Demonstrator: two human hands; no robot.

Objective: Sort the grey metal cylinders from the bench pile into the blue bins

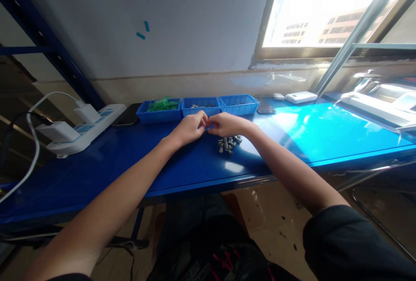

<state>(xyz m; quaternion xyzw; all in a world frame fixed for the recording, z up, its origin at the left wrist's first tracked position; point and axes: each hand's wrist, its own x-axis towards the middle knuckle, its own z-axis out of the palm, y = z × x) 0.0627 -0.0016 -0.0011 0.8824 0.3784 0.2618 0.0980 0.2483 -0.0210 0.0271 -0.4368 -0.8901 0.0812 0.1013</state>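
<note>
My left hand (192, 127) and my right hand (224, 124) meet fingertip to fingertip above the blue table (120, 159). Both are closed in a pinch, and whatever lies between the fingers is too small to make out. Close below my right hand is a loose pile of grey metal bolts (227, 143). Behind the hands stand three blue bins in a row. Green plastic fills the left bin (159, 117); the middle bin (200, 110) and the right bin (238, 108) hold small metal parts.
A white power strip (94, 131) with plugged-in chargers and cables lies at the left, beside a dark phone (127, 115). At the back right are a white box-shaped device (301, 97) and a white appliance (380, 108). Wall and window close off the back.
</note>
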